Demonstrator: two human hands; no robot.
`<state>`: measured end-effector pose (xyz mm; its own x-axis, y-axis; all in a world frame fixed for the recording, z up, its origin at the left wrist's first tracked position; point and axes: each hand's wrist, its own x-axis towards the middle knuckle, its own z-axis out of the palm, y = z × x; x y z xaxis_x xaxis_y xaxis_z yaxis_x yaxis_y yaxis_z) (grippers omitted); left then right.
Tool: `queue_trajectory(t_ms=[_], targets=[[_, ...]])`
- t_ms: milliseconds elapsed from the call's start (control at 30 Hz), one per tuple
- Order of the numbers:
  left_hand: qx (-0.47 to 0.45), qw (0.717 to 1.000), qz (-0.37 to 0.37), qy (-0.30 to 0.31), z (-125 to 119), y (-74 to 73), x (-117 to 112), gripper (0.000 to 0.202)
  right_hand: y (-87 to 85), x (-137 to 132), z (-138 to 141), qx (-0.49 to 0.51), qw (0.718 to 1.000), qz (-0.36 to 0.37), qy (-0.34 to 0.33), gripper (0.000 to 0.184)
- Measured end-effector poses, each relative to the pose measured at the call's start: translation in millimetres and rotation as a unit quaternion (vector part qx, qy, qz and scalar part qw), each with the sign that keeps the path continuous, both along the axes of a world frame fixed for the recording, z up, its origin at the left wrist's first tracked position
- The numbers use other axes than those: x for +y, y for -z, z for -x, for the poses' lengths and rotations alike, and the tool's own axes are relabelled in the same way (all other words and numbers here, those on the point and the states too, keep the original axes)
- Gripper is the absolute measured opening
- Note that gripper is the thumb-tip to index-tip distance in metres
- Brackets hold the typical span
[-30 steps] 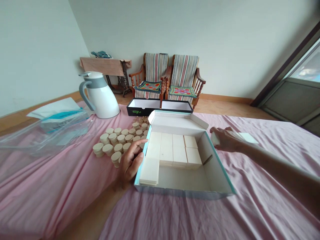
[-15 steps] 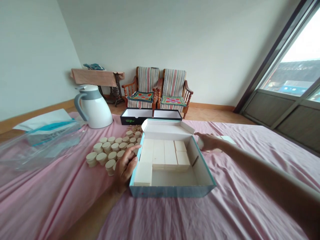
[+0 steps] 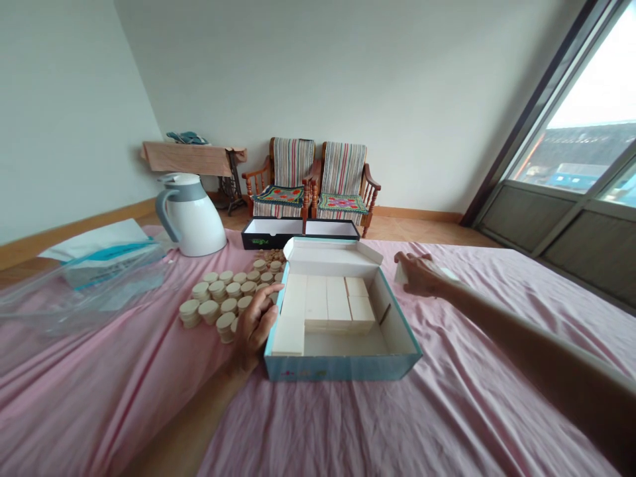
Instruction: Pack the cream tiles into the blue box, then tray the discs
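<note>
An open teal-edged cardboard box sits on the pink cloth, partly filled with stacks of pale rectangular tiles. My left hand rests against the box's left wall, fingers loosely spread and holding nothing. My right hand is just past the box's right wall, lifted a little off the cloth, with its fingers closed on a small stack of pale tiles. More pale tiles lie on the cloth behind that hand.
Several stacks of pale round discs stand left of the box. Behind are a black tray, a white jug, and a clear plastic bag. Two wooden chairs and a window lie beyond.
My right hand has closed on a stack of tiles beside the box and lifted it slightly. The view swung right, then steadied. My left hand has stayed at the box's left wall.
</note>
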<state>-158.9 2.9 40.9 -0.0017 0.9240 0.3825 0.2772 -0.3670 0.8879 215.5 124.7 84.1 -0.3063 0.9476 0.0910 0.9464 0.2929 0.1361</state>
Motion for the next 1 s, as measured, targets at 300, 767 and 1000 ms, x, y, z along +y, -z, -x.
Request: queue_trajectory(t_ms=[300, 767, 1000], targets=[[0.004, 1.0, -0.011, -0.004, 1, 3.2, 1, 0.044, -75.5, -78, 100, 0.171, 0.961, 0.133, -0.171, 0.056], [-0.011, 1.0, -0.006, -0.003, 0, 2.9, -1, 0.045, -63.1, -100, 195, 0.04, 0.934, 0.294, -0.199, 0.07], [0.002, 1.0, -0.016, 0.0, 2, 6.8, 1, 0.046, -51.4, -104, 197, 0.103, 0.934, 0.297, -0.168, 0.093]])
